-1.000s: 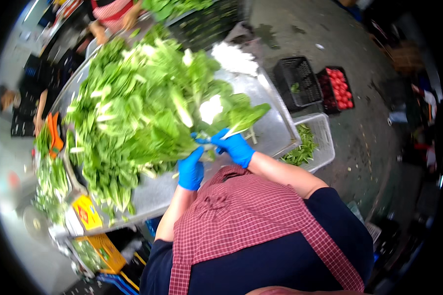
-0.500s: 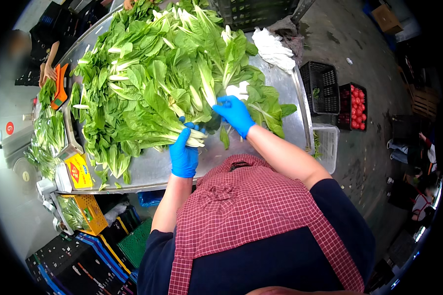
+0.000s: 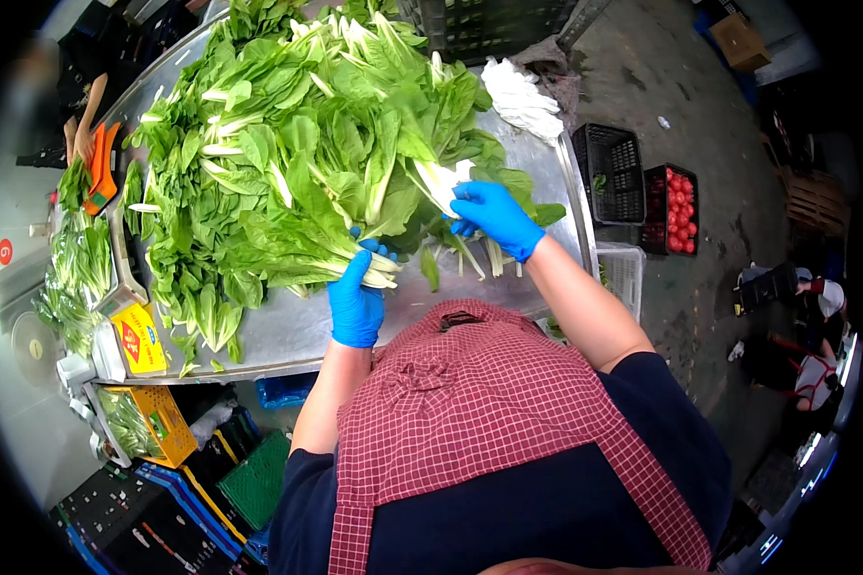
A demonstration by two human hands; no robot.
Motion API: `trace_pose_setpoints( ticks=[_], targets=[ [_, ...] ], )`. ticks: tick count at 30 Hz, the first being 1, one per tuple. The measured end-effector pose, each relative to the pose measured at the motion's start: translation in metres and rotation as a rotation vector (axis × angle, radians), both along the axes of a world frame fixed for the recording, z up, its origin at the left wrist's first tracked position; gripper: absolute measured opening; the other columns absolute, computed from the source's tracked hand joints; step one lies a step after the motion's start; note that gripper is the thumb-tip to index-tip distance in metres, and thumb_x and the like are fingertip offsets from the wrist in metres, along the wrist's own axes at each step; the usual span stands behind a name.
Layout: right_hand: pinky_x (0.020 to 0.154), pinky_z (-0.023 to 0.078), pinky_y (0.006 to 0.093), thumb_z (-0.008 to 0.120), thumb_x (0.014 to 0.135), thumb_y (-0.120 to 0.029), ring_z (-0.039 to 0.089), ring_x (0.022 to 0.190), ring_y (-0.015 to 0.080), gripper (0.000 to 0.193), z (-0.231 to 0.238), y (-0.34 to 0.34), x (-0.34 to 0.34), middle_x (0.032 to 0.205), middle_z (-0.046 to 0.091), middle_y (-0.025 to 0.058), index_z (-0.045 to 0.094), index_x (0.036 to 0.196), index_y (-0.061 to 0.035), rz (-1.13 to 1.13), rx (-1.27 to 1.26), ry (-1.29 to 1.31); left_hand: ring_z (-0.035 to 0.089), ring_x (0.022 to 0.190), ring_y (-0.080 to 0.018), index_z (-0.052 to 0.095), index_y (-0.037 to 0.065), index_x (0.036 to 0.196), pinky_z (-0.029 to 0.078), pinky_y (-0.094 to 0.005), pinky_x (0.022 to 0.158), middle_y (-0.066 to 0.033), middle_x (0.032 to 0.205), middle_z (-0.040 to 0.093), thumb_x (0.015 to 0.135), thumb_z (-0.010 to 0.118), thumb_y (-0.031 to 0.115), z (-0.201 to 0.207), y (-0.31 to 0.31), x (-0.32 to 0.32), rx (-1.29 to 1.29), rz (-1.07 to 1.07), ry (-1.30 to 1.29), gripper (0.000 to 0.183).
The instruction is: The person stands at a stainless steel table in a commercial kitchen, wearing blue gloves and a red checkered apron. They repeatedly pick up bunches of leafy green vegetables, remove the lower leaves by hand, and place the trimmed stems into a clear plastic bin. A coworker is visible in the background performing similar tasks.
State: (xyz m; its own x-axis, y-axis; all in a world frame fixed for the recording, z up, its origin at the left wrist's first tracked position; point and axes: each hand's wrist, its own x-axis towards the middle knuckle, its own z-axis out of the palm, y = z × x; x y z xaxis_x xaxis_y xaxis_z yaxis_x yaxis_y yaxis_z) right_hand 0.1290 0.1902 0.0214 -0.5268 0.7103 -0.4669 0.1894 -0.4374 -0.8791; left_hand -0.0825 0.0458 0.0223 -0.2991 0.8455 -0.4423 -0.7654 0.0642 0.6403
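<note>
A wide heap of leafy greens [image 3: 288,144] with pale stems covers the metal table [image 3: 288,355]. My left hand [image 3: 358,305], in a blue glove, is closed round the stems of a bunch of leafy greens [image 3: 302,251], whose leaves point left. The cut stem ends stick out past my fingers. My right hand [image 3: 501,222], also gloved in blue, grips the thick white base of a leafy green [image 3: 435,182] at the heap's right side. Loose leaves and stems [image 3: 470,259] lie under this hand; its fingertips are partly hidden.
A white cloth [image 3: 523,101] lies at the table's far right corner. On the floor stand a black crate [image 3: 609,172], a crate of tomatoes [image 3: 679,213] and a pale crate [image 3: 623,278]. At left, a co-worker's hand [image 3: 84,144] is by an orange tool [image 3: 104,171] and bagged greens [image 3: 79,259].
My right hand has moved right, and a white-based leafy green now shows in its grip. My left hand keeps its bunch in nearly the same place. The view has shifted slightly.
</note>
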Motion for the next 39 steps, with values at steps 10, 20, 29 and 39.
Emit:
trace_pose_setpoints(
  ticks=[10, 20, 29, 39],
  targets=[
    [0.076, 0.053, 0.0301, 0.056, 0.092, -0.022, 0.065, 0.088, 0.0186, 0.032, 0.014, -0.048, 0.006, 0.103, 0.065, 0.0118, 0.056, 0.116, -0.001, -0.147, 0.102, 0.304, 0.058, 0.106, -0.0284, 0.038, 0.003, 0.135, 0.046, -0.0426, 0.096, -0.0157, 0.112, 0.059, 0.087, 0.057, 0.007, 0.018, 0.006, 0.014, 0.097, -0.125, -0.07, 0.051],
    [0.071, 0.052, 0.0374, 0.056, 0.088, -0.017, 0.064, 0.081, 0.0299, 0.031, -0.015, -0.094, -0.005, 0.097, 0.064, 0.017, 0.055, 0.117, -0.0043, -0.239, 0.52, -0.198, 0.049, 0.123, -0.0268, 0.04, 0.001, 0.134, 0.042, -0.0383, 0.102, -0.0166, 0.133, 0.049, 0.088, 0.055, -0.001, 0.05, 0.015, 0.053, 0.155, -0.179, -0.054, 0.048],
    [0.066, 0.052, 0.0407, 0.058, 0.084, -0.022, 0.064, 0.075, 0.0332, 0.025, 0.03, -0.11, -0.012, 0.091, 0.064, 0.0173, 0.059, 0.105, -0.0092, -0.092, 0.915, -0.476, 0.061, 0.093, -0.0211, 0.054, 0.003, 0.118, 0.049, -0.0329, 0.082, -0.0084, 0.109, 0.061, 0.085, 0.061, 0.001, 0.01, 0.021, 0.053, 0.017, -0.078, 0.052, 0.033],
    [0.073, 0.052, 0.0303, 0.068, 0.081, -0.012, 0.062, 0.089, 0.0183, 0.023, 0.002, -0.092, -0.005, 0.104, 0.064, 0.0129, 0.057, 0.1, -0.004, -0.321, -0.256, 0.525, 0.056, 0.111, -0.0273, 0.043, 0.001, 0.132, 0.045, -0.0399, 0.097, -0.0164, 0.121, 0.055, 0.086, 0.059, 0.003, 0.003, 0.015, 0.023, 0.111, -0.212, -0.119, 0.049]
  ],
)
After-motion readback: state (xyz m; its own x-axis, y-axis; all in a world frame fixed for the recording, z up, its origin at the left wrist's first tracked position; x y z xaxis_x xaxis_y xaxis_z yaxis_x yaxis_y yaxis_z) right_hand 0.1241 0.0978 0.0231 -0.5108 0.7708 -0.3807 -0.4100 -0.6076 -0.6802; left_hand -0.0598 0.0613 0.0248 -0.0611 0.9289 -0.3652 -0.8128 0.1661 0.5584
